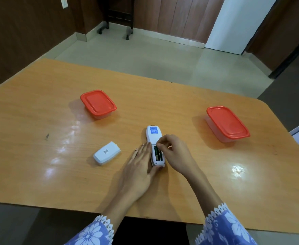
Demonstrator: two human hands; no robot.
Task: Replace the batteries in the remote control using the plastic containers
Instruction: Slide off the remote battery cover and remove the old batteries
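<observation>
The remote [152, 137], face down at mid-table [39, 112], was steadied by the flat left hand [138, 167] while a battery [156, 152] in its open bay was pinched by the curled right hand [173, 152]. Removal was judged under way; next, a lidded container [227, 122] would need opening.

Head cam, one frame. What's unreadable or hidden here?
1) Head view: contents of both red-lidded clear plastic containers, left and right; opaque lids cover them.
2) Text on the blue label of the white remote control: too small.
3) Whether the right hand pinches a battery: its curled fingers cover the compartment's far end.
4) Remote's button face: turned down against the wooden table.
</observation>
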